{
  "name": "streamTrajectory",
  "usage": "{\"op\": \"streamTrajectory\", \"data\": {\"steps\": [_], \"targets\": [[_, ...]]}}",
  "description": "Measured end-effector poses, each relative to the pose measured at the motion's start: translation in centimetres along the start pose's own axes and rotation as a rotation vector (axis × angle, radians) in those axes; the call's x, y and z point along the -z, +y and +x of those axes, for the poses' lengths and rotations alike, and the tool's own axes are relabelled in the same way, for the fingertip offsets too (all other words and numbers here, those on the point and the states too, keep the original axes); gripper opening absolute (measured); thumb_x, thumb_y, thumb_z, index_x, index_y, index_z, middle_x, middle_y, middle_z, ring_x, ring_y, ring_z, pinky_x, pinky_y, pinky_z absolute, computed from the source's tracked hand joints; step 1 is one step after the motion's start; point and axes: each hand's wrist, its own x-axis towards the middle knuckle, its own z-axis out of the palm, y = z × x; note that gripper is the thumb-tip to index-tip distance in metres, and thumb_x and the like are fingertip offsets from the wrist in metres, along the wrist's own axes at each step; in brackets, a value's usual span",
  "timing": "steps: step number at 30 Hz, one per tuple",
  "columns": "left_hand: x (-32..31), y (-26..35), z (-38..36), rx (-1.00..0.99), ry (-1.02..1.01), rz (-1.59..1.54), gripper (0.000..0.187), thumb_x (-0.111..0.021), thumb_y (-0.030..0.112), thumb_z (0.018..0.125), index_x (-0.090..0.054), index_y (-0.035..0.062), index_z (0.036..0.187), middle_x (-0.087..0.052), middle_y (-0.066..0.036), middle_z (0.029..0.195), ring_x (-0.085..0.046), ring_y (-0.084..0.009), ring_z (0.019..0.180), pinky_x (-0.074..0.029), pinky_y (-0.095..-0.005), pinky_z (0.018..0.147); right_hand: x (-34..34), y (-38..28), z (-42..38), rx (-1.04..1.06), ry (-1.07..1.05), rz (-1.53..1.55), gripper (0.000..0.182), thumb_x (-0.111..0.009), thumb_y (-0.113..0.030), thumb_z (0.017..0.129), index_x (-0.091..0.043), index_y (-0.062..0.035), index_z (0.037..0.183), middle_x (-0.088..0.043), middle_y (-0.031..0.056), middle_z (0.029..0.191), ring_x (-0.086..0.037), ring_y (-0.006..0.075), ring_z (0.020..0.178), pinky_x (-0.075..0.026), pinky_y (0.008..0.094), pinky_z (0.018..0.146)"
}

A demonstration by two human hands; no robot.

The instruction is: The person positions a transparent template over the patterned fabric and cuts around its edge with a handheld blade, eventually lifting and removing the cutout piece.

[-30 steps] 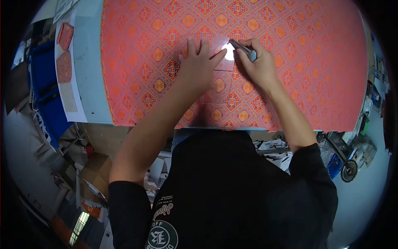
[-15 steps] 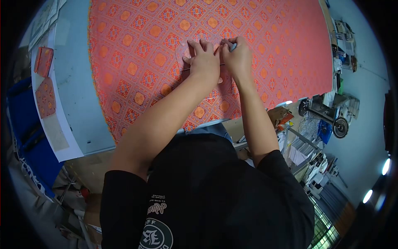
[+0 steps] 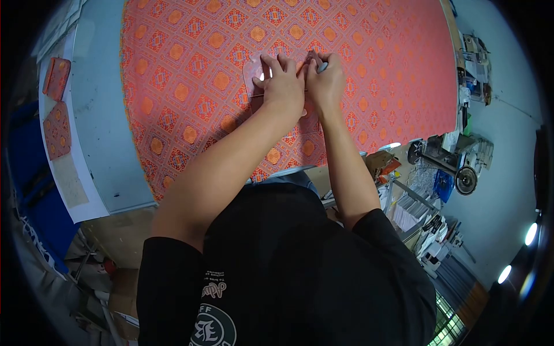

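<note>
A red and orange patterned cloth (image 3: 190, 86) is spread over the blue-grey table. On it lies a clear template (image 3: 251, 72) with a rounded edge, partly hidden under my hands. My left hand (image 3: 281, 83) presses on the template with its fingers spread. Just right of it, my right hand (image 3: 326, 81) is closed around a pen-like tool (image 3: 322, 67), whose tip end is near the template's upper right edge. The tip's exact contact with the cloth is too small to tell.
Two small patterned pieces, one folded (image 3: 56, 79) and one flat (image 3: 57, 131), lie on a white strip (image 3: 89, 209) at the table's left. Beyond the table's right side stand a round black object (image 3: 465, 180), papers (image 3: 405, 217) and a cardboard box (image 3: 381, 162).
My right hand has shifted slightly, and the pen-like tool is tilted differently in it. My left hand stays on the template. The whole view has moved a little.
</note>
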Motion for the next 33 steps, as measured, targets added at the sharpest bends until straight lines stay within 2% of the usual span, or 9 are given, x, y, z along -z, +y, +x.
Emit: {"op": "streamTrajectory", "data": {"steps": [2,7,8,11,13,15,18,24,33], "targets": [[0.1,0.1,-0.3,0.004,-0.003,0.004,0.111,-0.086,0.06,0.077,-0.035,0.0147,0.164,-0.027,-0.026,0.164,-0.027,-0.0635,0.145,-0.057,-0.0657,0.097,0.2,1.2,0.5,0.058,0.004,0.039,0.025,-0.073,-0.023,0.095,-0.066,-0.0026,0.108,-0.075,0.0216,0.094,-0.074,0.0412,0.085,-0.058,0.0495,0.073],[-0.3,0.2,0.4,0.061,-0.04,0.062,0.117,-0.088,0.058,0.075,-0.031,0.008,0.163,-0.028,-0.024,0.164,-0.027,-0.0605,0.147,-0.057,-0.0649,0.097,2.7,4.6,3.9,0.263,-0.3,0.146,0.025,-0.075,-0.022,0.095,-0.064,-0.0063,0.11,-0.076,0.0185,0.096,-0.075,0.0395,0.089,-0.058,0.0481,0.075],[-0.4,0.3,0.4,0.08,-0.026,-0.018,0.117,-0.091,0.054,0.073,-0.032,0.0056,0.162,-0.028,-0.023,0.165,-0.025,-0.0599,0.148,-0.054,-0.0676,0.101,3.3,5.3,5.2,0.246,-0.427,0.104,0.021,-0.075,-0.017,0.097,-0.065,-0.0061,0.112,-0.075,0.0137,0.096,-0.072,0.0253,0.085,-0.056,0.0369,0.077],[-1.3,1.1,-0.1,0.166,0.032,-0.077,0.117,-0.095,0.046,0.069,-0.034,0.006,0.161,-0.026,-0.022,0.166,-0.022,-0.0587,0.149,-0.046,-0.0721,0.106,4.7,5.3,9.1,0.484,-0.622,0.048,0.02,-0.075,-0.016,0.097,-0.065,-0.0076,0.112,-0.074,0.0118,0.092,-0.071,0.0236,0.082,-0.055,0.0374,0.075],[-1.6,1.7,-0.5,0.221,0.075,-0.042,0.117,-0.097,0.042,0.066,-0.036,0.0089,0.16,-0.025,-0.021,0.166,-0.021,-0.0582,0.149,-0.043,-0.074,0.108,5.7,4.1,11.1,0.523,-0.731,0.03,0.02,-0.075,-0.015,0.095,-0.065,-0.0074,0.111,-0.073,0.013,0.089,-0.071,0.025,0.08,-0.055,0.0396,0.073],[-1.8,2.1,-0.8,0.342,0.145,-0.162,0.115,-0.098,0.036,0.064,-0.038,0.0188,0.16,-0.023,-0.02,0.167,-0.022,-0.0565,0.149,-0.039,-0.0757,0.109,5.3,4.1,12.9,0.792,-0.789,0.065,0.023,-0.075,-0.022,0.094,-0.063,-0.0069,0.107,-0.075,0.0175,0.095,-0.074,0.039,0.089,-0.057,0.0468,0.073],[-1.6,2.3,-0.5,0.392,0.118,-0.171,0.114,-0.099,0.036,0.063,-0.039,0.0271,0.16,-0.023,-0.02,0.167,-0.024,-0.0554,0.148,-0.045,-0.0731,0.105,4.2,3.9,14.8,0.88,-0.863,0.075,0.022,-0.075,-0.022,0.095,-0.063,-0.0068,0.106,-0.073,0.0178,0.091,-0.072,0.0401,0.086,-0.057,0.0473,0.072],[-2.0,2.0,-0.6,0.362,0.167,-0.176,0.115,-0.1,0.037,0.061,-0.041,0.0267,0.159,-0.029,-0.021,0.164,-0.028,-0.0553,0.146,-0.051,-0.0692,0.101,2.4,1.8,17.1,1.068,-0.972,0.079,0.024,-0.076,-0.02,0.095,-0.058,-0.0041,0.098,-0.07,0.0172,0.084,-0.07,0.0388,0.077,-0.052,0.0455,0.067],[-2.7,2.0,-0.7,0.372,0.237,-0.17,0.108,-0.099,0.03,0.059,-0.049,0.0253,0.155,-0.033,-0.021,0.162,-0.03,-0.0533,0.147,-0.053,-0.0663,0.101,-4.1,-6.2,17.2,1.491,-1.16,0.166,0.025,-0.075,-0.019,0.095,-0.055,-0.0072,0.103,-0.067,0.0157,0.084,-0.066,0.0409,0.08,-0.051,0.0492,0.069]]}}
